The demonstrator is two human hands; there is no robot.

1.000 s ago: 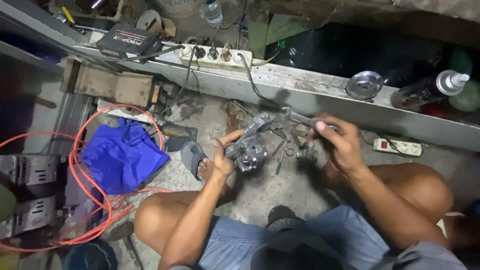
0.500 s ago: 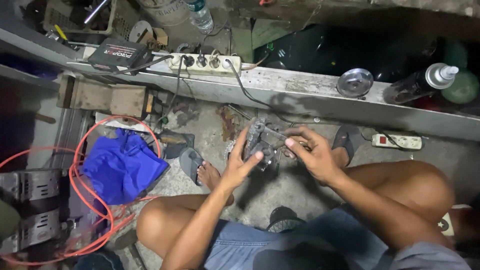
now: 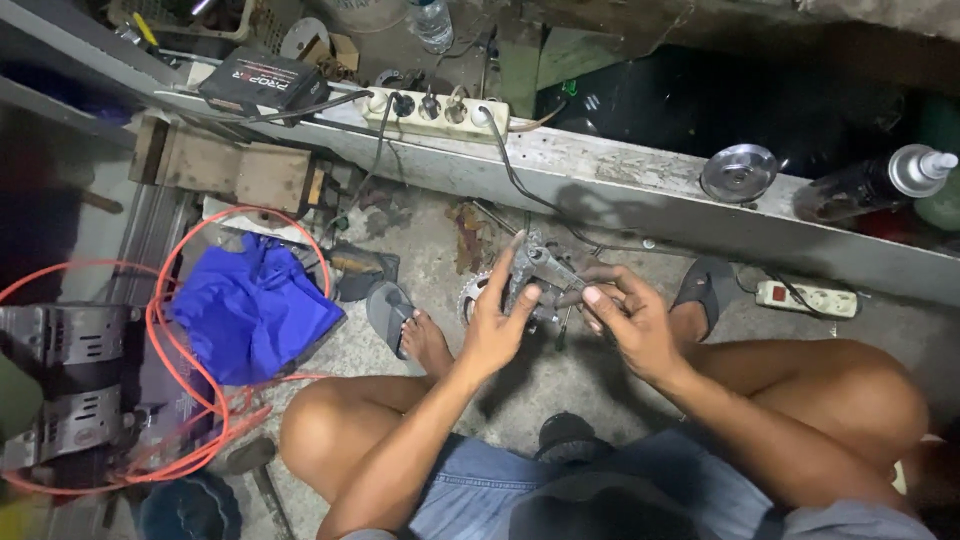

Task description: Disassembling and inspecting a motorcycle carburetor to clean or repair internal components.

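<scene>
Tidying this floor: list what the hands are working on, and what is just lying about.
In hand: metal part, held by left hand and right hand.

Lying about: blue cloth, orange hose, power strip, spray can, round metal lid.

Black box w/ red-white label (image 3: 262, 80) on ledge, top left.

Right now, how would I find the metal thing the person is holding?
Find the long grey ledge across the floor. Just below its middle, the left hand and right hand meet around a small grey metal part. It alone is lifted off the ground.
</scene>
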